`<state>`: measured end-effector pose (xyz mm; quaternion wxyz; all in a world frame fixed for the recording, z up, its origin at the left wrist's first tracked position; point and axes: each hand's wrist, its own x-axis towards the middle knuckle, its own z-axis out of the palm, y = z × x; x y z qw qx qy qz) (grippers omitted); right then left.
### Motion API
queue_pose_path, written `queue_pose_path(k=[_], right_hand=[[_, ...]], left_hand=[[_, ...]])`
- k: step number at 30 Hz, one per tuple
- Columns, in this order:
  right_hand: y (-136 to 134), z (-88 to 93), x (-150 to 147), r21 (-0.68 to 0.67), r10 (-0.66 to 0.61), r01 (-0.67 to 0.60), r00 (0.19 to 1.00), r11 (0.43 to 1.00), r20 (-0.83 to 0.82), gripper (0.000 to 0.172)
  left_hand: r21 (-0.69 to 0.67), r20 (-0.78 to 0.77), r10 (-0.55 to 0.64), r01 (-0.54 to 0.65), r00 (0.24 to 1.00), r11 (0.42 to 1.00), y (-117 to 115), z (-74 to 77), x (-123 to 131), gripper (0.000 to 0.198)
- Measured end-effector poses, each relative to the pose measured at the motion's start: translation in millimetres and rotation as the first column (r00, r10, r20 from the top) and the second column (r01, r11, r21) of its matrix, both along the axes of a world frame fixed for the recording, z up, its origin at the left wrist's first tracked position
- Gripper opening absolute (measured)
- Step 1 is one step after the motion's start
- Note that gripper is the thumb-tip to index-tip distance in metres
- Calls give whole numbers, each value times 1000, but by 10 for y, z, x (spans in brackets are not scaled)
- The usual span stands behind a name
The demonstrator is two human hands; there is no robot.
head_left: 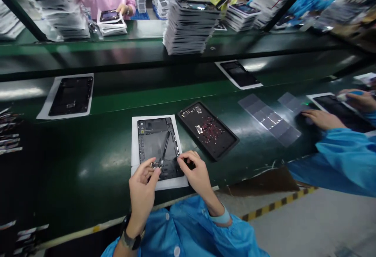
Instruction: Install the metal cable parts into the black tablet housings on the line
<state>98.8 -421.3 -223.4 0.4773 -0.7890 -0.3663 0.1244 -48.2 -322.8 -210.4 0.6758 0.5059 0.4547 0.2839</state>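
A black tablet housing [152, 139] lies on a white sheet [135, 151] in front of me. Over its lower part, my left hand [143, 182] grips a small circuit board [156, 165] between thumb and fingers. A thin dark strip [166, 145] slants up from that board across the housing; whether the two are joined I cannot make out. My right hand [195, 171] has thumb and forefinger pinched at the housing's lower right edge, and what lies between the fingertips is too small to see. To the right, a black tray [217, 153] contains many tiny red and silvery parts.
More housings on white sheets rest at the back left [72, 94] and back right [239, 73]. Clear plastic sheets [268, 120] lie to the right, near a co-worker's hands [324, 120]. A tall stack [189, 28] stands on the shelf ahead. Loose parts [11, 131] sit far left.
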Motion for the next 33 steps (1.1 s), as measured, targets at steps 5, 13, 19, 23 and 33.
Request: queue_pose_path(k=[5,13,19,23,33], right_hand=[[53,4,-8,1,82,-82,994,997,-77,12],[54,30,87,-21,248,-252,961,967,-127,14],[54,56,92,-23,284,-288,952,957,-118,14],[63,58,86,-19,271,-275,956,961,-116,13],[63,16,75,3,277,-278,959,961,54,17]], left_hand=[[-30,111,30,-27,993,999,-16,-77,239,44],[-59,157,-18,28,987,998,-63,-171,326,33],[-76,139,-32,42,990,996,-51,-184,321,37],[-94,120,-45,56,992,994,-41,-162,304,36],[-85,92,-40,48,995,995,-48,-181,304,36]])
